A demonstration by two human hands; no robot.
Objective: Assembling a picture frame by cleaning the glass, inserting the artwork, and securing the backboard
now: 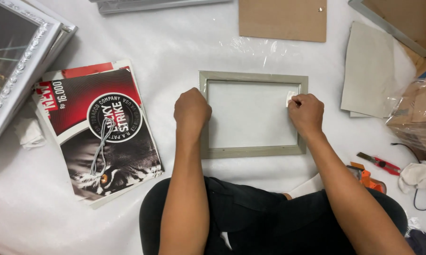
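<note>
A small grey-green picture frame [253, 114] is laid flat near the middle of the white foam sheet [175, 52], just in front of the seated person's knees. The left hand [191, 112] is curled into a loose fist and pressed on the frame's left rail. At the right rail, a small white scrap [291, 97] is pinched between the fingertips of the right hand [307, 114]. A red and black poster [99, 127] is spread towards the sheet's left edge, with a grey cord [101, 146] lying on it. A brown backing board [282, 20] is set at the far edge, and a red cutter [379, 163] lies by the right edge.
</note>
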